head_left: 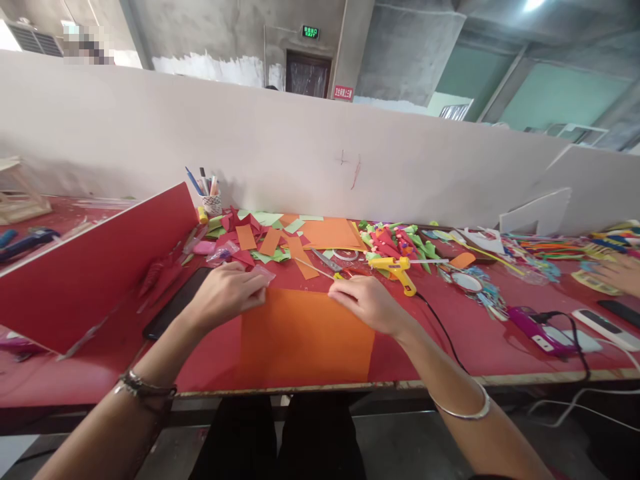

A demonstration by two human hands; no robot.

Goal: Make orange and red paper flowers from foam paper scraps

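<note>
And there the orange sheet (305,340) lay, flat and uncut as far as showed, on the tabletop (210,370); left hand (225,293) and right hand (370,303) curled narrow by its far edge (any grip, I couldn't tell).

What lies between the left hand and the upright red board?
Between left hand and red board: a dark phone-like slab, flat, partly behind the forearm, and red scraps. Shows in the head view.
</note>
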